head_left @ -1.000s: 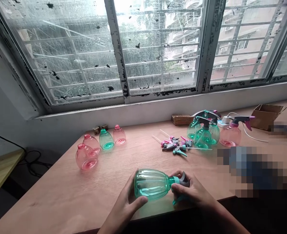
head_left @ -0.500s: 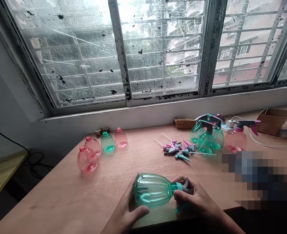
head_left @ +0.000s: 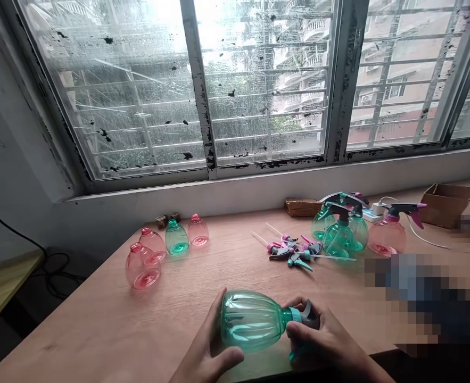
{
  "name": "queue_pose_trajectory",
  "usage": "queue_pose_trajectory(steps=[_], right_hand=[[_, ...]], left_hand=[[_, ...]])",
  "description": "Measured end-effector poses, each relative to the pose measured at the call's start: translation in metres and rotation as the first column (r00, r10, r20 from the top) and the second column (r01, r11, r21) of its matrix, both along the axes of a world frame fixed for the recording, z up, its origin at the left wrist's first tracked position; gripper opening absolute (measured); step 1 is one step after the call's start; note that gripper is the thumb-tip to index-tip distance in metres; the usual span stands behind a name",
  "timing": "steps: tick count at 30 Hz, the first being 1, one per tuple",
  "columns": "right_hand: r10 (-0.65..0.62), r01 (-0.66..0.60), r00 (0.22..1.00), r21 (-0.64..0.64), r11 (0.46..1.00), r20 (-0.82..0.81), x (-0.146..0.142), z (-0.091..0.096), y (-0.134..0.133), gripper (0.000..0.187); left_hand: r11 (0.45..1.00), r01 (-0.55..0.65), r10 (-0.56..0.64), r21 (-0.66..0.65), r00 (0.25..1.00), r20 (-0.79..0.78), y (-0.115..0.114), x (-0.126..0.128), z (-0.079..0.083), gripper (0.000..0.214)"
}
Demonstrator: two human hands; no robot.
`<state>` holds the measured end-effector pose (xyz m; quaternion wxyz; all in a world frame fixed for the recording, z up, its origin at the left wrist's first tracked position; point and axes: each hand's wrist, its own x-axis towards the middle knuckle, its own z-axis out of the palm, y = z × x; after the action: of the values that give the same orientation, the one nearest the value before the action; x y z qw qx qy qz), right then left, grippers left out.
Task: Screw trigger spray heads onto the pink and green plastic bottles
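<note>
A clear green spray bottle (head_left: 253,321) lies sideways between my hands above the table's front edge, its base to the left. My left hand (head_left: 214,343) cups the base end, fingers behind it and thumb below. Around the neck and the dark trigger head (head_left: 310,315), my right hand (head_left: 322,335) is closed, with the thumb at the turquoise collar (head_left: 295,315). The turquoise trigger shows partly beneath that hand. Beyond the bottle, several loose spray heads (head_left: 293,251) with thin tubes lie in a pile.
Three pink bottles (head_left: 143,268) and a green bottle (head_left: 176,238) without heads stand at the left. Spray bottles with heads, several green (head_left: 337,236) and one pink (head_left: 386,236), stand at the right. Behind are a cardboard box (head_left: 446,205) and a power strip (head_left: 373,214). A blurred patch covers the right side.
The view has tilted slightly, so the table scene sits a little lower. Both hands keep their hold on the green spray bottle, with little other visible movement.
</note>
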<state>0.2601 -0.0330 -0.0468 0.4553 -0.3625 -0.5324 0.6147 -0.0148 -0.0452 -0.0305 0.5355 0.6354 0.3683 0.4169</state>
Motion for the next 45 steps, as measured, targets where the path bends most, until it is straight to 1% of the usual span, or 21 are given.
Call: queue_pose_trajectory(steps=[4,9,14,17,20,24,27,30,33,35,37,40,45], right_hand=[[-0.018,0.018,1.000,-0.009,1.000,-0.019,-0.001,0.001,-0.001,0.050],[-0.034,0.034,0.999,-0.031,0.999,-0.025,-0.001,0.001,-0.002,0.051],[-0.017,0.016,1.000,-0.038,0.999,-0.013,-0.004,0.000,-0.002,0.052],[-0.003,0.003,1.000,-0.008,1.000,0.020,-0.006,0.002,0.000,0.050],[0.003,-0.002,1.000,-0.027,1.000,0.014,-0.009,0.004,0.003,0.049],[0.030,-0.033,0.998,-0.057,0.998,-0.059,-0.010,0.004,0.008,0.050],[0.048,-0.054,0.995,-0.064,0.996,-0.086,-0.010,0.004,0.008,0.049],[0.059,-0.065,0.994,-0.068,0.996,-0.095,-0.010,0.005,0.007,0.048],[0.073,-0.081,0.992,-0.077,0.994,-0.104,-0.011,0.005,0.006,0.048],[0.074,-0.083,0.992,-0.074,0.994,-0.106,-0.010,0.004,0.007,0.047],[0.071,-0.077,0.993,-0.060,0.995,-0.098,-0.009,0.001,0.008,0.048],[0.074,-0.078,0.993,-0.047,0.996,-0.092,-0.008,-0.003,0.010,0.049],[0.106,-0.112,0.990,-0.057,0.992,-0.095,-0.008,-0.004,0.009,0.048]], left_hand=[[1.000,-0.012,0.012,-0.004,1.000,0.006,-0.001,0.001,0.005,0.084],[1.000,0.026,-0.026,0.017,0.999,0.046,-0.002,0.003,0.003,0.098],[1.000,0.019,-0.020,0.025,1.000,0.010,-0.003,0.000,0.001,0.106],[1.000,-0.023,0.023,0.008,0.999,-0.023,-0.002,-0.002,0.003,0.099],[0.998,-0.059,0.059,0.013,0.998,-0.032,-0.001,-0.002,0.004,0.092],[0.996,-0.038,0.040,0.079,0.999,-0.028,0.000,0.000,0.000,0.101],[0.993,-0.055,0.059,0.107,0.998,-0.033,0.002,-0.001,-0.004,0.105],[0.997,-0.041,0.042,0.065,0.999,-0.005,0.002,-0.002,-0.003,0.106],[0.999,-0.053,0.054,0.011,0.998,-0.018,0.001,-0.002,0.002,0.095],[0.997,-0.075,0.076,0.012,0.997,-0.030,0.000,-0.002,0.005,0.092],[0.997,-0.074,0.075,0.032,0.997,-0.026,-0.001,-0.001,0.005,0.096],[0.997,-0.039,0.040,0.062,0.999,-0.015,-0.001,0.000,0.001,0.103],[0.998,-0.015,0.016,0.069,1.000,-0.011,0.001,-0.001,-0.003,0.108]])
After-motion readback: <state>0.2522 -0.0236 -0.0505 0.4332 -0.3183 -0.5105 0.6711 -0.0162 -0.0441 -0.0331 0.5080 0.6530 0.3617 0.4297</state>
